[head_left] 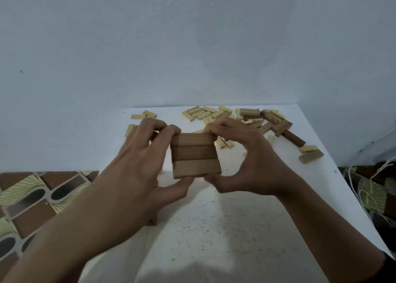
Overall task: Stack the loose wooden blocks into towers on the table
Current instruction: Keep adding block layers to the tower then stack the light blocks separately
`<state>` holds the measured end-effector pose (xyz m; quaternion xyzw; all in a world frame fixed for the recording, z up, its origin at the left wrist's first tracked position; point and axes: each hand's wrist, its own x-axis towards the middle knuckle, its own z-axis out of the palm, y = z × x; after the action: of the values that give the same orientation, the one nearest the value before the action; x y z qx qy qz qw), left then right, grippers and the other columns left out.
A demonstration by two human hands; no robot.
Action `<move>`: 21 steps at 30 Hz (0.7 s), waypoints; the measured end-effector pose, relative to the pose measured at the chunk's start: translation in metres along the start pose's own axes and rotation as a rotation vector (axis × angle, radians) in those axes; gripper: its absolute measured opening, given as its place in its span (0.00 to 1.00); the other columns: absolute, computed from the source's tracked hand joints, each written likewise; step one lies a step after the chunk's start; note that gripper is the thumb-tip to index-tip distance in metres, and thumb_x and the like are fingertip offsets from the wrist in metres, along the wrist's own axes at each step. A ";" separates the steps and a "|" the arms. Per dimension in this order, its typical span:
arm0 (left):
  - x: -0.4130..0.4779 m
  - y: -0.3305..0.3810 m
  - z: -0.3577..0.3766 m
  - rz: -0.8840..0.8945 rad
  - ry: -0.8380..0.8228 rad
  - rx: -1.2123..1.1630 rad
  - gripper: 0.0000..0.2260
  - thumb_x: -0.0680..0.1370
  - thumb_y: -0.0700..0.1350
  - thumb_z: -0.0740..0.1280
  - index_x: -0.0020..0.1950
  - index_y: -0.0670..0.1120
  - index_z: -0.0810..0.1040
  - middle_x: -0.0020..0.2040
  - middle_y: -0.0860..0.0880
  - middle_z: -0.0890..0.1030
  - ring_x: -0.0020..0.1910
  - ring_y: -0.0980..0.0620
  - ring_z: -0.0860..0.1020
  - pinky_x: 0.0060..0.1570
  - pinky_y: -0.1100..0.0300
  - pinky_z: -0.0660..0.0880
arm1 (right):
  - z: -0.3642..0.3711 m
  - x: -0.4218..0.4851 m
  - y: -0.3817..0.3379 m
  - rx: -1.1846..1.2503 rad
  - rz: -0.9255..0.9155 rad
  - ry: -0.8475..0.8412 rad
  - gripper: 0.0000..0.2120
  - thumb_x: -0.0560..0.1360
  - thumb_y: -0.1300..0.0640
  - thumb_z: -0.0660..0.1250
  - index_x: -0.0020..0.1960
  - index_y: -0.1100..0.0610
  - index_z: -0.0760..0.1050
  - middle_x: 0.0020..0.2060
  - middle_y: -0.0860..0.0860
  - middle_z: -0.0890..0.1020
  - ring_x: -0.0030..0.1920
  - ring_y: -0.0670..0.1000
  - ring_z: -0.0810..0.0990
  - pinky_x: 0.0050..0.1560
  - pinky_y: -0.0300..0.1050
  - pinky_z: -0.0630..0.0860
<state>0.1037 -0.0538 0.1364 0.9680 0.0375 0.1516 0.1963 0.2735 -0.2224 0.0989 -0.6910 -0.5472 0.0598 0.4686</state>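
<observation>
- Three wooden blocks (196, 154) are held side by side as one flat square layer at the middle of the table (214, 229), clamped between both hands.
- The left hand (147, 154) is curled round the layer's left side – fingertips at the far corner, thumb under the near edge.
- The right hand (250, 160) is closed on the right side in the same way, with its thumb meeting the near edge beside the left thumb.
- Whether the layer rests on anything beneath cannot be told; the underside is hidden.
- Open tabletop is seen on the near side of the hands, between the two forearms, and to the right of the right wrist.
- A single block (152, 220) is partly hidden under the left forearm, near the table's left edge.
- The loose blocks (214, 115) are heaped along the far edge, just behind the fingers; a small group (141, 116) is scattered at the far left.
- Darker blocks (293, 139) are piled at the far right, and two pale blocks (310, 154) are found close to the right edge.
- The table is white and speckled with small marks – its far edge is set against a pale wall (192, 46).
- A patterned floor (32, 197) is visible past the left edge, and light cords (364, 188) are seen past the right edge.
</observation>
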 end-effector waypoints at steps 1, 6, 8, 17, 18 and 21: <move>-0.001 -0.006 -0.006 -0.013 -0.004 -0.001 0.29 0.71 0.67 0.62 0.67 0.55 0.70 0.60 0.59 0.67 0.56 0.60 0.70 0.47 0.72 0.71 | 0.005 0.006 -0.005 -0.006 -0.007 -0.010 0.27 0.62 0.57 0.83 0.58 0.57 0.78 0.52 0.49 0.80 0.56 0.52 0.78 0.56 0.46 0.75; -0.013 -0.039 -0.031 -0.089 -0.071 -0.048 0.29 0.67 0.69 0.64 0.66 0.62 0.71 0.59 0.66 0.69 0.61 0.65 0.68 0.53 0.76 0.66 | 0.035 0.028 -0.023 -0.068 0.024 -0.059 0.25 0.63 0.51 0.82 0.56 0.52 0.78 0.48 0.42 0.77 0.52 0.49 0.77 0.54 0.45 0.73; -0.019 -0.053 -0.038 -0.122 -0.102 -0.076 0.29 0.66 0.70 0.66 0.64 0.63 0.72 0.59 0.64 0.71 0.61 0.63 0.69 0.51 0.75 0.66 | 0.047 0.034 -0.029 -0.118 0.045 -0.087 0.25 0.62 0.47 0.82 0.56 0.49 0.77 0.48 0.39 0.77 0.52 0.46 0.76 0.55 0.46 0.71; -0.040 -0.105 -0.043 -0.221 -0.264 -0.179 0.28 0.65 0.61 0.78 0.62 0.62 0.75 0.61 0.61 0.74 0.61 0.56 0.71 0.52 0.71 0.65 | 0.091 0.039 -0.042 -0.303 0.153 -0.201 0.35 0.62 0.34 0.77 0.63 0.48 0.77 0.56 0.39 0.76 0.59 0.40 0.68 0.64 0.43 0.58; -0.042 -0.107 -0.042 -0.226 -0.267 -0.186 0.28 0.64 0.61 0.78 0.62 0.62 0.75 0.61 0.62 0.74 0.61 0.56 0.71 0.53 0.69 0.65 | 0.094 0.038 -0.042 -0.312 0.159 -0.214 0.36 0.61 0.33 0.76 0.65 0.48 0.76 0.57 0.39 0.76 0.61 0.40 0.67 0.65 0.43 0.57; -0.046 -0.113 -0.039 -0.233 -0.255 -0.199 0.29 0.63 0.62 0.79 0.62 0.62 0.75 0.61 0.62 0.75 0.61 0.56 0.71 0.53 0.65 0.66 | 0.097 0.037 -0.043 -0.314 0.172 -0.235 0.38 0.62 0.32 0.77 0.67 0.47 0.76 0.60 0.38 0.76 0.64 0.38 0.64 0.66 0.41 0.55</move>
<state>0.0466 0.0587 0.1131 0.9443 0.1091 0.0071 0.3103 0.1998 -0.1369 0.0920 -0.7879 -0.5397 0.0939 0.2813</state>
